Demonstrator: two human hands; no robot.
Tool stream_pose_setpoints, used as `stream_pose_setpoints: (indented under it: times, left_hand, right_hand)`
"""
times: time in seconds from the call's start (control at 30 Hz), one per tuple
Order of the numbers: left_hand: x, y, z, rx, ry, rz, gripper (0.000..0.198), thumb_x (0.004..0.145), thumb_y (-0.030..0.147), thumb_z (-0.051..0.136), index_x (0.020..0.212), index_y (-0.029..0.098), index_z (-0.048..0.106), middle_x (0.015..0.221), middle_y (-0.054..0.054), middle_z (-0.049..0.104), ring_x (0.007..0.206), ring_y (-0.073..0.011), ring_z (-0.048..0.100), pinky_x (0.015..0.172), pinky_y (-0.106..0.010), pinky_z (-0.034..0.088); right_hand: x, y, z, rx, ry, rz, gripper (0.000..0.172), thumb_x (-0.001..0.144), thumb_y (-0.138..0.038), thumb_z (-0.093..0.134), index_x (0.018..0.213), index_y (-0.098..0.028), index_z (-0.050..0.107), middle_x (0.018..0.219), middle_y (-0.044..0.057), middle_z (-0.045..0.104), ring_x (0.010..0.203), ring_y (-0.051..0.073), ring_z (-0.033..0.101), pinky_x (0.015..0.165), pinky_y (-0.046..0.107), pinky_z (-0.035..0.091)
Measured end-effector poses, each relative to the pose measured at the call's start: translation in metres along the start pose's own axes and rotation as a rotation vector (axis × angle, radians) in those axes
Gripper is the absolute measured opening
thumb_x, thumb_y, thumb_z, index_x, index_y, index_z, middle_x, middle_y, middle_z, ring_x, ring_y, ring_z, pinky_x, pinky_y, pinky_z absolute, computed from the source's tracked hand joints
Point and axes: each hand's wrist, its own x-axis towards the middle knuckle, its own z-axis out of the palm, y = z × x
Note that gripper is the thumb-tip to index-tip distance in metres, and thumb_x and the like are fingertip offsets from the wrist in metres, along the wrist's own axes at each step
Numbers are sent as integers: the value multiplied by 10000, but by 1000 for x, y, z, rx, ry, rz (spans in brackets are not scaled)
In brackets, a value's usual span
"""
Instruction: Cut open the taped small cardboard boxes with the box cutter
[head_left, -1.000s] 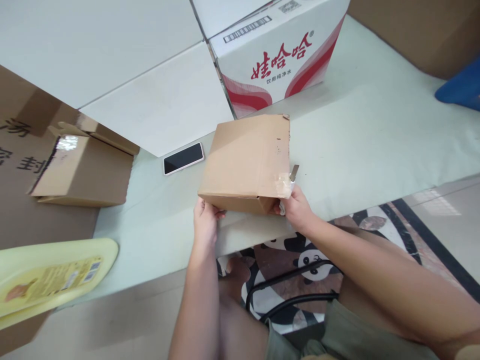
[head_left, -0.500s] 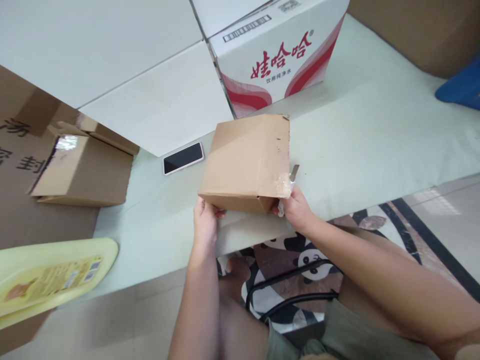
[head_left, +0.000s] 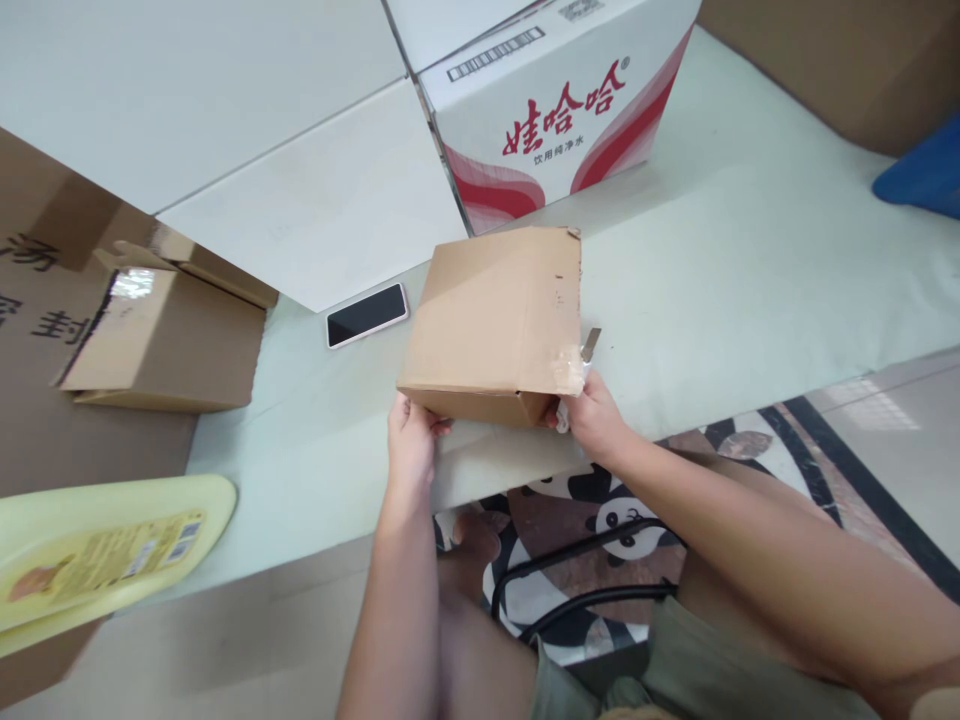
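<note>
- I see the small cardboard box (head_left: 495, 320) at the near edge of the pale green desk (head_left: 750, 270), its near side raised a little and its far edge close to the big carton behind it.
- The left hand (head_left: 409, 445) holds the box's near left corner. Its fingers (head_left: 400, 412) are curled under the bottom edge, with the thumb against the near face.
- The right hand (head_left: 592, 415) holds the near right corner with its fingers closed tight where a crumpled patch of clear tape (head_left: 568, 368) sticks to the cardboard. A short strip of tape stands out just past that corner.
- The box's top face is plain brown and closed, with a few small dark marks near its right edge.
- A smartphone (head_left: 367, 315) lies face up with a dark screen just left of the box, not touching it.
- Behind the box stands a white water carton (head_left: 555, 110) with red lettering and red swooshes.
- Further left, an opened brown carton (head_left: 165, 345) lies on its side, well apart from the hands.
- A pale yellow plastic tray (head_left: 105, 555) with a label sits at the lower left.
- Below the desk edge I make out a panda-print mat (head_left: 615, 520) beside my knees.
</note>
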Motion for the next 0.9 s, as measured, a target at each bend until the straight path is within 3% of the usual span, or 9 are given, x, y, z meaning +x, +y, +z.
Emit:
stream_pose_setpoints:
  times: [0.9]
  left_hand:
    - [0, 1, -1, 8, -15, 6, 343, 757, 450, 692, 954, 185, 596, 753, -18, 652, 559, -123, 625, 425, -183, 415]
  right_hand:
    - [-1, -7, 0, 6, -4, -21, 659, 726, -856, 574, 572, -224, 472, 433, -24, 471, 403, 108, 456, 401, 252, 395]
